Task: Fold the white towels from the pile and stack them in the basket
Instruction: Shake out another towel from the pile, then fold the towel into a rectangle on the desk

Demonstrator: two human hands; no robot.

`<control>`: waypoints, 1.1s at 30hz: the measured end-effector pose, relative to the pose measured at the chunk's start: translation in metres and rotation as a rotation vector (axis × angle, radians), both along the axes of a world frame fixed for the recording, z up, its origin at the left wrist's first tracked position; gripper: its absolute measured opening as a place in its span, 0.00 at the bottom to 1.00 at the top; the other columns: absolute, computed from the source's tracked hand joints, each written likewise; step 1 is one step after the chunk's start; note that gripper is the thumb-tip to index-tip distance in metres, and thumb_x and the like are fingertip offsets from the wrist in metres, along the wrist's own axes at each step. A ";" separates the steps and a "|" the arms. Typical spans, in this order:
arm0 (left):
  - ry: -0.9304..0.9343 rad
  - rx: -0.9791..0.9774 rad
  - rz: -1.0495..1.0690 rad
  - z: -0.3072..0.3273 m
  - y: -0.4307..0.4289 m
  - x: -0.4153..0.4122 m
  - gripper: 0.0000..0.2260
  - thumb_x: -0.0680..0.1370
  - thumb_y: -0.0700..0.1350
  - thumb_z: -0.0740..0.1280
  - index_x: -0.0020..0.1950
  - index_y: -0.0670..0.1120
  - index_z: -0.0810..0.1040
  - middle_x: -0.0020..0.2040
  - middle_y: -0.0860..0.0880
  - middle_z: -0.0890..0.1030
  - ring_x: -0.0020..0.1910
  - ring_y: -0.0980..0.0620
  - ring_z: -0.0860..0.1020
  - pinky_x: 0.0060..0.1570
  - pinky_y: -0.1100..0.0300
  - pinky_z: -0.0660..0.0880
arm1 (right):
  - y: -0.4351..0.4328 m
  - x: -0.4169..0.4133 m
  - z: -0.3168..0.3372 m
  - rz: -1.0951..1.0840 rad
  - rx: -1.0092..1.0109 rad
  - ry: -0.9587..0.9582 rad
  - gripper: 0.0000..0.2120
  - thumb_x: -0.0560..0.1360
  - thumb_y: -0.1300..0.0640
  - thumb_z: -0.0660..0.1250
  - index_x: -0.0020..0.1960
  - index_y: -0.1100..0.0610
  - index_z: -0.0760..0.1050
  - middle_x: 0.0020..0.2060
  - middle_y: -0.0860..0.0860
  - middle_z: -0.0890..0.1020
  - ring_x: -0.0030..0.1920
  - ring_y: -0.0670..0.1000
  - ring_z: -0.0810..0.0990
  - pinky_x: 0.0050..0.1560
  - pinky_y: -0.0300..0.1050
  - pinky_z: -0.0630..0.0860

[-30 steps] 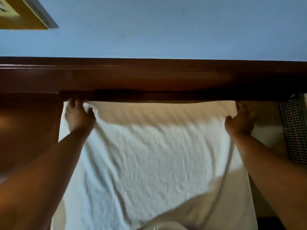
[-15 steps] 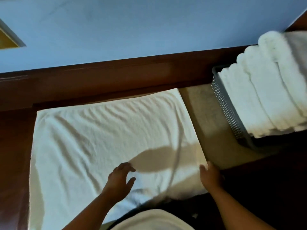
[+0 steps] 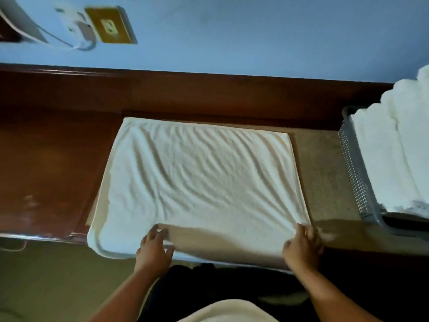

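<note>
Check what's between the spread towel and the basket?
Head view: only a bare strip of beige mat lies between the towel and the basket. Nothing sits on it, and the towel and basket do not touch.

White towel (image 3: pixel 202 177) is being observed lying flat on the table (image 3: pixel 46 159), doubled over; two layers are being shown along its right edge. Diagonal creases are being noted across the upper layer. Its near left corner is being seen overhanging the table's front edge.

Basket (image 3: pixel 355 173), grey and perforated, is being recorded to the right, apart from the towel. Folded towels (image 3: pixel 383 159), white, are being held in it side by side, rising above its rim.

A further white cloth (image 3: pixel 227 310) is being cropped by the lower frame edge; its form cannot be determined.
</note>
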State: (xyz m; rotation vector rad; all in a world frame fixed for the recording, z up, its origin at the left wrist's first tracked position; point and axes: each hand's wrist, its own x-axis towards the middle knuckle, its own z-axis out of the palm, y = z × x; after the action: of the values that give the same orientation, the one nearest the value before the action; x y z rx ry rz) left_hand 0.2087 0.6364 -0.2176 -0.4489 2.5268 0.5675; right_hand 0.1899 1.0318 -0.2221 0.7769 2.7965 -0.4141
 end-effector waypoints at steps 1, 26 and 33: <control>-0.006 -0.005 0.032 -0.001 -0.007 0.008 0.26 0.80 0.53 0.66 0.77 0.56 0.66 0.81 0.53 0.56 0.76 0.46 0.62 0.69 0.45 0.68 | -0.008 0.004 -0.002 0.141 0.004 -0.015 0.23 0.67 0.60 0.74 0.62 0.54 0.77 0.64 0.57 0.73 0.61 0.63 0.73 0.62 0.58 0.70; 0.294 0.476 1.267 -0.038 -0.195 0.011 0.35 0.69 0.52 0.80 0.68 0.46 0.65 0.63 0.45 0.68 0.51 0.48 0.75 0.57 0.53 0.75 | -0.495 -0.156 0.006 1.786 0.056 -0.096 0.38 0.72 0.63 0.67 0.79 0.52 0.58 0.78 0.56 0.61 0.77 0.59 0.59 0.75 0.54 0.62; 0.178 0.420 0.820 -0.052 -0.228 0.026 0.16 0.72 0.58 0.77 0.37 0.50 0.75 0.38 0.52 0.75 0.35 0.56 0.72 0.32 0.65 0.63 | -0.555 -0.203 0.004 2.291 0.304 -0.290 0.22 0.67 0.59 0.67 0.60 0.52 0.72 0.57 0.51 0.76 0.60 0.56 0.72 0.66 0.51 0.66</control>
State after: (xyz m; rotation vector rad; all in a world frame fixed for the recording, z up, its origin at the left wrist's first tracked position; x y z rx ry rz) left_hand 0.2349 0.4083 -0.2699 -1.3193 2.2014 1.4478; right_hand -0.0127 0.4766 -0.2178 -1.9771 1.6865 0.4994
